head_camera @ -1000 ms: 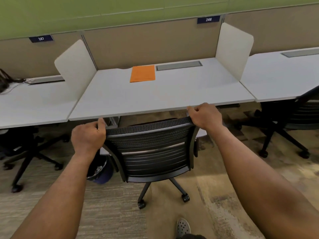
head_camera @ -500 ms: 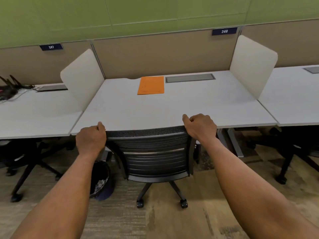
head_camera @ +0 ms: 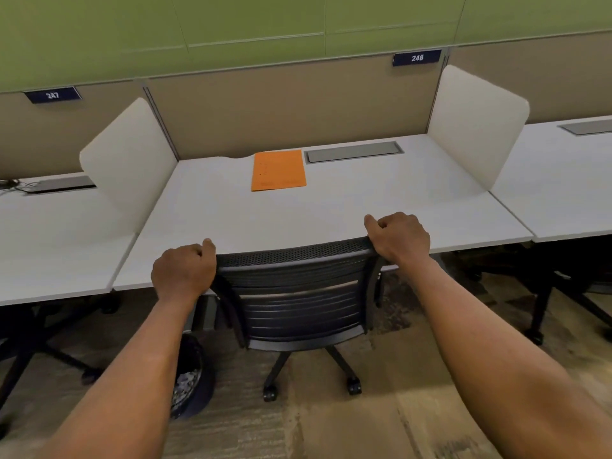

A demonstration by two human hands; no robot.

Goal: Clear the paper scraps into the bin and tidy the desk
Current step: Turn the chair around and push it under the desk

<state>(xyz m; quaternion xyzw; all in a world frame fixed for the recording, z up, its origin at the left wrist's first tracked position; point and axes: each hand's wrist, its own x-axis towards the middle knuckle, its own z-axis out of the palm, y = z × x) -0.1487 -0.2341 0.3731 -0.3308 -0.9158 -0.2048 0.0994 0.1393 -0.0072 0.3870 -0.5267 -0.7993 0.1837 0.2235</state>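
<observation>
A black mesh-backed office chair (head_camera: 298, 306) stands at the white desk (head_camera: 331, 207), its backrest top against the desk's front edge. My left hand (head_camera: 183, 270) grips the left top corner of the backrest, and my right hand (head_camera: 399, 238) grips the right top corner. An orange folder (head_camera: 278, 170) lies flat at the back middle of the desk. A dark bin (head_camera: 190, 382) holding paper scraps sits on the floor left of the chair, partly hidden by my left forearm.
White divider panels (head_camera: 132, 157) (head_camera: 477, 127) flank the desk. A grey cable tray lid (head_camera: 354, 151) is set into the desk's back. Neighbouring desks with black chairs (head_camera: 563, 293) stand on both sides. Cables (head_camera: 13, 185) lie on the left desk.
The chair has rolled forward under the desk with both hands on its backrest, and the view has moved closer to the desk.
</observation>
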